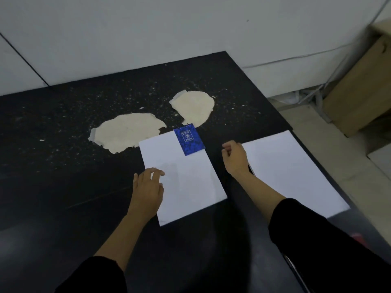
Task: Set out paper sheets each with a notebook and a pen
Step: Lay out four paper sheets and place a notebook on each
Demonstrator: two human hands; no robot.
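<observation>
A black table (63, 144) stands against a pale wall, its top speckled with white flecks and worn through in two places to cream-coloured patches (129, 132) near the far edge. Two white paper sheets lie on it: one sheet (186, 178) near the middle of the near half, the second sheet (292, 172) along the right edge. One blue spiral notebook (189, 139) lies on the far right corner of the middle sheet, its coil end just past the sheet's far edge. The left hand (148, 187) rests at that sheet's left edge, fingers spread and relaxed, fingertips on the paper. The right hand (234, 157) sits between the two sheets, fingers curled inward; whether it grips anything I cannot tell. Both arms wear black sleeves. A cardboard box (359, 87) stands on the floor beyond the table's right edge.
</observation>
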